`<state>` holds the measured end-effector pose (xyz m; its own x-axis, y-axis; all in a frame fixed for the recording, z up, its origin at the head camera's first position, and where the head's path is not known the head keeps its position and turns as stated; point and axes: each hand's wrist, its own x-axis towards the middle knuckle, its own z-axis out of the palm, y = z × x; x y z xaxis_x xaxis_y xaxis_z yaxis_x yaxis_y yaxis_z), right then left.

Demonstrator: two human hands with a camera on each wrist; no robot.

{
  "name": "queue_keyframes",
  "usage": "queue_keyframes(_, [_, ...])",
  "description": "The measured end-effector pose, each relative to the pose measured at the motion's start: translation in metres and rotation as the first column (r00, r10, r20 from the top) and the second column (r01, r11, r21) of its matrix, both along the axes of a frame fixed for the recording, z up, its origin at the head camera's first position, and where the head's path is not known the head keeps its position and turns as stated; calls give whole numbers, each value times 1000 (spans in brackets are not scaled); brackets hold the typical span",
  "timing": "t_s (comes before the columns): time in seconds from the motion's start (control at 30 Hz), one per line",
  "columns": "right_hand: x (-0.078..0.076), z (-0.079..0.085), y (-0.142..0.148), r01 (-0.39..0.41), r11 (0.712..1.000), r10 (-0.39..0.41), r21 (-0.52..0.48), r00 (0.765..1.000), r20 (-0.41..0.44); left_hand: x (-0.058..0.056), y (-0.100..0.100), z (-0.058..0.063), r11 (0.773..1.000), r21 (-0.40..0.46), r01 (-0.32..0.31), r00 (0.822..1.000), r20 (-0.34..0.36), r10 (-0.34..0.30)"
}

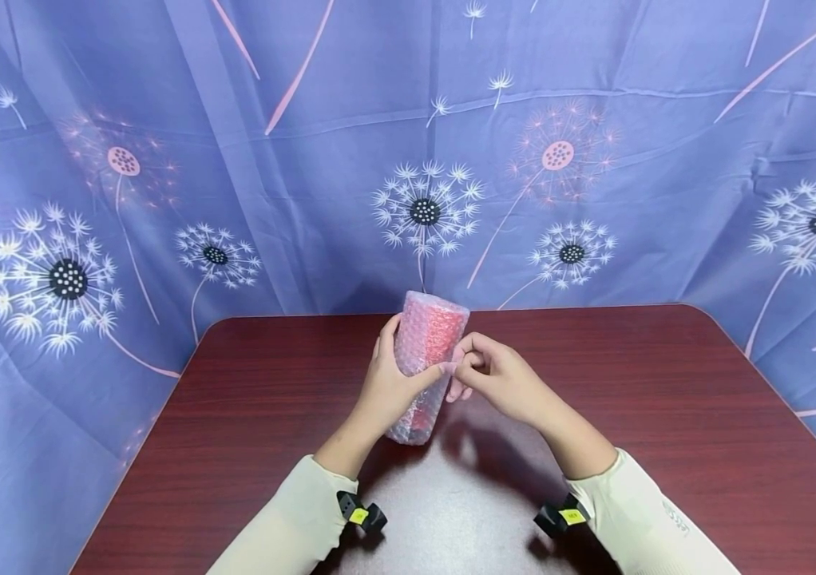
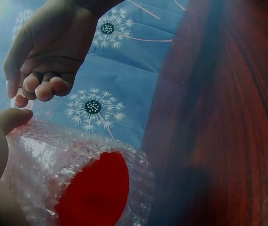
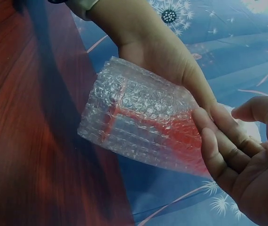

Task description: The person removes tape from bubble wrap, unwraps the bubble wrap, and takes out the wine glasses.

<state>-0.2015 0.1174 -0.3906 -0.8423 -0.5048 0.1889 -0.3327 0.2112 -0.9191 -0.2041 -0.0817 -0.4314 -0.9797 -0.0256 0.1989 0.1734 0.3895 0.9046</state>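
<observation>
A red object with a rounded end, wrapped in clear bubble wrap (image 1: 431, 331), stands tilted over the table in the head view. My left hand (image 1: 388, 387) grips this package from its left side, the thumb lying across its front. On the other side, my right hand (image 1: 497, 375) has its thumb and index finger pinched at the wrap's edge, close to the left thumb. Its other fingers are curled, as the left wrist view shows of the right hand (image 2: 49, 56). Through the wrap's open end, the red surface (image 2: 96, 193) shows.
A dark red wood-grain table (image 1: 667, 399) lies under the hands, with a bright glare patch near its front. Behind it hangs a blue curtain (image 1: 350, 160) printed with dandelions. Each wrist wears a small black camera (image 1: 361, 511) by a pale sleeve (image 1: 293, 519).
</observation>
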Motion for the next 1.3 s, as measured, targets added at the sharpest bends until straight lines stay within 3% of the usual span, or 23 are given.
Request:
queue_keyframes(0.23, [-2,-2,1,-54,998,56,-29,997,51,-1,-1,-1,1000,8,22,999,31,-22])
queue_keyframes(0.5, [-2,-2,2,-67,997,69,-43,996,57,-2,-2,0,995,80,60,997,48,-64])
queue_keyframes(0.9, [-2,-1,1,-67,996,75,-62,990,121,-2,-2,0,994,106,31,999,14,-33])
queue_keyframes(1.17, [-2,0,2,-3,1000,4,-17,999,36,-2,-2,2,994,110,23,998,53,-29])
queue_keyframes(1.3, [-2,0,2,-10,999,12,-38,999,53,-2,-2,1,993,115,34,997,70,-42])
